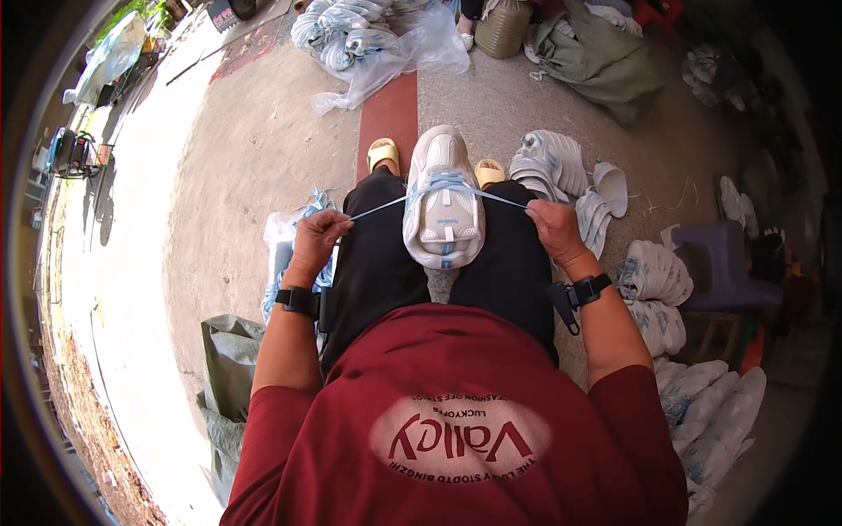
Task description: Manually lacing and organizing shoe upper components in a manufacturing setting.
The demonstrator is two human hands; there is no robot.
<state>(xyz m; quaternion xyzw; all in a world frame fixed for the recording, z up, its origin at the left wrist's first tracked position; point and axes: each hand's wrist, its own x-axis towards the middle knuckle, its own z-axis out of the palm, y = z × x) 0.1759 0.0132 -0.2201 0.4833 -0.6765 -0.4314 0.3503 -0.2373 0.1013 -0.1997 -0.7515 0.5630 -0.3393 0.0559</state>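
Note:
A white and pale grey sneaker upper (445, 219) rests between my thighs, toe pointing away from me. Light blue laces (443, 181) cross over its front and stretch out taut to both sides. My left hand (320, 235) pinches one lace end, out to the left of the shoe. On the other side my right hand (556, 230) pinches the opposite end at about the same height. Both hands are off the shoe itself. Each wrist wears a black strap with a small device.
Bundled blue laces (317, 206) lie beside my left leg, near a green sack (230, 351). Stacked white shoe parts (553, 158) stand right of my feet, with more piles (710, 412) at lower right. A purple stool (728, 267) stands behind them. Ahead lie plastic-wrapped shoes (346, 35).

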